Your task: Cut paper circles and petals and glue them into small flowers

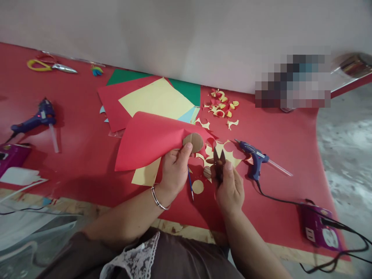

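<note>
In my left hand (176,164) a sheet of red paper (151,135) is pinched together with a round cardboard disc (194,142), which lies on the paper under my thumb. The sheet curls up off the table toward the left. My right hand (230,190) grips a pair of dark scissors (219,162), blades pointing away from me and parted, just right of the disc. Below, between the hands, a cream paper circle (198,186) and a blue pen (190,183) lie on the red table covering. Cut cream paper (229,153) is spread behind the scissors.
Stacked colored sheets (157,97) lie at the back, beside small red and yellow folded pieces (222,102). Glue guns rest at right (255,157) and left (43,116). Yellow-handled scissors (52,66) lie far left. A purple power box (319,226) with black cables sits at front right.
</note>
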`<action>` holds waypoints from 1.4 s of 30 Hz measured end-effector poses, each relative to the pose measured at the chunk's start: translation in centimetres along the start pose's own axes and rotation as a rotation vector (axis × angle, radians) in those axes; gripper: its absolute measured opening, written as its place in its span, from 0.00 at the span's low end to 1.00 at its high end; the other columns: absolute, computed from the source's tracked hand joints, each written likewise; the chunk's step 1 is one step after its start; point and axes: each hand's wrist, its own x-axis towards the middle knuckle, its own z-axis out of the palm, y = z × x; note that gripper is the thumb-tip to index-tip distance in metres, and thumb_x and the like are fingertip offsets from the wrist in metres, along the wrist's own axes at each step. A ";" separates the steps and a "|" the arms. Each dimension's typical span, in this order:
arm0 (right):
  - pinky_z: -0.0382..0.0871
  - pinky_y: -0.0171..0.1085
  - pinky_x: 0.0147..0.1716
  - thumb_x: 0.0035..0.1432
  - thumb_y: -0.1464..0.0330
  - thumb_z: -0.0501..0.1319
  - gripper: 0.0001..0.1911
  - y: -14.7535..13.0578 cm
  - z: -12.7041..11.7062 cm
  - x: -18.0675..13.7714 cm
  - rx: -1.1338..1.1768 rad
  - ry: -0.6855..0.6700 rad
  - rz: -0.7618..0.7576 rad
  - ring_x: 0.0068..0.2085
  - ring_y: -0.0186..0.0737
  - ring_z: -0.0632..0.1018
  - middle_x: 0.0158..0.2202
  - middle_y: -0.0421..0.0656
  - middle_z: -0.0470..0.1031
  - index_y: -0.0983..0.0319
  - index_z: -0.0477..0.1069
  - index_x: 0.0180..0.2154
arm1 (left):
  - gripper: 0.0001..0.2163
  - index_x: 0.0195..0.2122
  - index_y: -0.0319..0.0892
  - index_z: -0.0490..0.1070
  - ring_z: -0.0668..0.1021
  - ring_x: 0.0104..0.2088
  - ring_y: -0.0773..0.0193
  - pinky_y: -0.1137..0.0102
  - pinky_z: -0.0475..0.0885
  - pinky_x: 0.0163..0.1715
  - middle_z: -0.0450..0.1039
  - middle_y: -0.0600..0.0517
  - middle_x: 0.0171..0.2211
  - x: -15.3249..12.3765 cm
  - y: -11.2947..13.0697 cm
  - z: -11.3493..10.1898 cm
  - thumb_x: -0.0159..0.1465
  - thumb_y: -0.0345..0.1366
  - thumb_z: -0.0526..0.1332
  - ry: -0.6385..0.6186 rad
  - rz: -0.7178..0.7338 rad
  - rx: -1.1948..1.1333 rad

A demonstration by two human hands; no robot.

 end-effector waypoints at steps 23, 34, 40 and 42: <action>0.52 0.35 0.19 0.68 0.40 0.61 0.27 -1.7 2.7 -1.4 0.365 -0.287 0.186 0.21 0.32 0.55 0.23 0.32 0.56 0.56 0.66 0.35 | 0.27 0.19 0.44 0.62 0.66 0.23 0.70 0.72 0.67 0.26 0.58 0.59 0.18 -2.6 1.6 2.7 0.61 0.49 0.77 0.130 -0.068 -0.370; 0.54 0.35 0.18 0.64 0.36 0.60 0.30 -1.6 2.9 -1.2 0.332 -0.182 0.277 0.23 0.35 0.58 0.25 0.35 0.58 0.55 0.67 0.36 | 0.22 0.23 0.43 0.73 0.84 0.32 0.59 0.69 0.78 0.34 0.74 0.54 0.21 -3.8 -0.1 3.2 0.55 0.53 0.79 0.119 -0.264 -0.424; 0.53 0.35 0.19 0.65 0.36 0.59 0.29 -1.6 2.8 -1.1 0.337 -0.185 0.285 0.23 0.34 0.58 0.25 0.34 0.57 0.55 0.67 0.37 | 0.21 0.25 0.43 0.73 0.85 0.35 0.58 0.68 0.80 0.37 0.77 0.53 0.23 -3.8 0.3 3.5 0.59 0.53 0.78 0.121 -0.296 -0.432; 0.51 0.36 0.18 0.65 0.36 0.60 0.29 -1.6 2.9 -1.1 0.355 -0.187 0.286 0.22 0.34 0.56 0.24 0.34 0.55 0.55 0.67 0.36 | 0.21 0.26 0.43 0.74 0.85 0.35 0.58 0.68 0.80 0.38 0.77 0.53 0.23 -3.8 0.4 3.6 0.60 0.53 0.77 0.117 -0.312 -0.427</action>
